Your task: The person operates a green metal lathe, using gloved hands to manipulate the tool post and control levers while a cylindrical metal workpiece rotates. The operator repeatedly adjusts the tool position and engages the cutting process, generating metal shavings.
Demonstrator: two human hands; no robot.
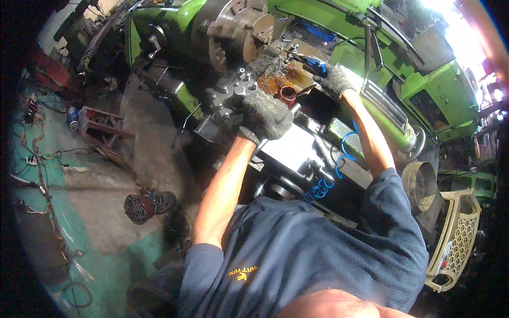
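Note:
My right hand, in a grey knit glove, is closed round a blue air blow gun. Its thin dark nozzle points left over the lathe, toward the chuck. A blue coiled hose runs below that forearm. My left hand, gloved too, is curled at the square tool post with its several bolts. What lies under its fingers is hidden; a short metal rod end shows beside it. Between the hands stands a small red cup with a brush-like handle in it.
Metal shavings and brown oily fluid lie in the chip tray. The green lathe body spans the far side. A handwheel sits near my waist. On the left floor are a red metal stand, a can and cables.

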